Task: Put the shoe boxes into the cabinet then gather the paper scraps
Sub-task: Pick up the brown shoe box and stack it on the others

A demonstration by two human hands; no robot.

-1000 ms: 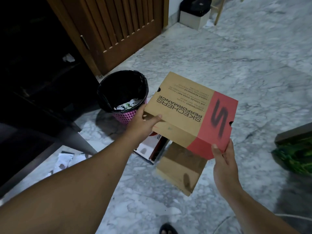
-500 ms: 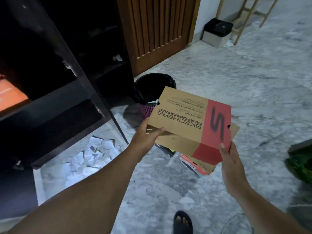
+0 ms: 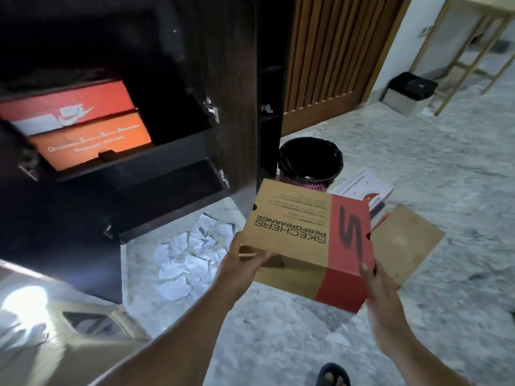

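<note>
The person holds a tan-and-red shoe box [image 3: 306, 240] in the air above the marble floor [image 3: 418, 168], just right of the dark cabinet [image 3: 223, 79]. The left hand [image 3: 239, 263] grips the box's left end, thumb curled onto the lid's edge and fingers [image 3: 245, 254] wrapped underneath. The right hand [image 3: 379, 288] clasps the red right corner, its fingers bent round the side. The box is tilted, its lid facing the camera, with the print upside down.

Inside the cabinet, on an upper shelf [image 3: 156, 157], two orange boxes [image 3: 83, 129] lie stacked one on the other, ends facing out. The shelf below them is dark.

On the floor at the cabinet's foot lies a heap of white paper scraps [image 3: 192, 257], just left of the left wrist. Behind the held box stands a black-lined bin [image 3: 310, 160] with a pink base, near the cabinet's right edge. To the right of the bin a white box [image 3: 365, 188] lies on the floor, and beside it a flat tan carton [image 3: 407, 240] partly hidden by the held box. A slatted wooden door [image 3: 334, 51] stands behind. A sandalled foot [image 3: 333, 376] shows at the bottom edge.
</note>
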